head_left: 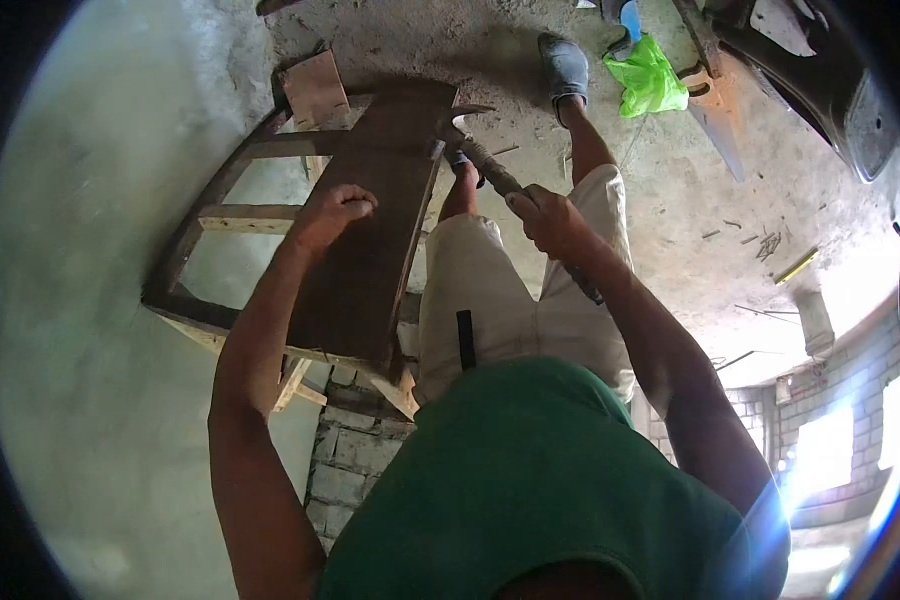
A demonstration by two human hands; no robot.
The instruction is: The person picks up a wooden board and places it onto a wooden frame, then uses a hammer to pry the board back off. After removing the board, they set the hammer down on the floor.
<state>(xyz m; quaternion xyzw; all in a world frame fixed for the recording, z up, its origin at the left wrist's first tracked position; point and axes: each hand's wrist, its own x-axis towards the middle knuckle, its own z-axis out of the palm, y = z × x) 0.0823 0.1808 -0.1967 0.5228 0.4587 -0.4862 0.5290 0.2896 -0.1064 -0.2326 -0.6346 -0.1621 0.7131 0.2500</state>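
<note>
My right hand (560, 230) is wrapped round the handle of a claw hammer (492, 167), whose head is close to the right edge of a dark brown wooden board (360, 260). The board lies over part of a slatted wooden frame (245, 218). Over the board's left side, my left hand (338, 213) is closed with its fingers pressed together. Anything it may be holding is too small or hidden to make out.
A small plywood piece (316, 88) sits at the frame's far end. On the concrete floor are a bright green plastic bag (650, 80), a handsaw (717, 128) and a yellow strip (797, 266). A dark plastic chair (820, 75) is at the upper right. A plastered wall (80, 300) borders the left.
</note>
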